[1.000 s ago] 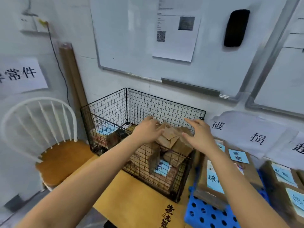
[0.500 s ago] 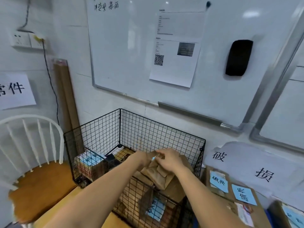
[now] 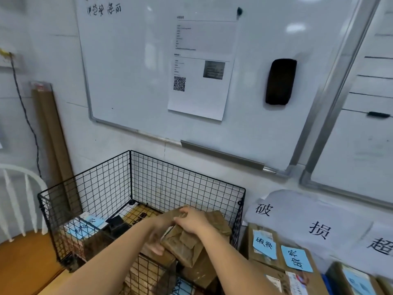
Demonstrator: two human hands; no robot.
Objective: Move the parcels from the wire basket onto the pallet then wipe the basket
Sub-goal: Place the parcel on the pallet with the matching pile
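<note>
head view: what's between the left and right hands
A crumpled brown paper-wrapped parcel: right hand on top, left hand at its side, seen in head view.

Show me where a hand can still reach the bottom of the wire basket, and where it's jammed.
Free: the back corner of the wire basket, floor bare between the rear mesh, the blue-labelled parcel at left and the stacked brown parcels. Crowded: the front right, filled by that stack, where the right hand grips the top parcel and the left hand touches its side.
</note>
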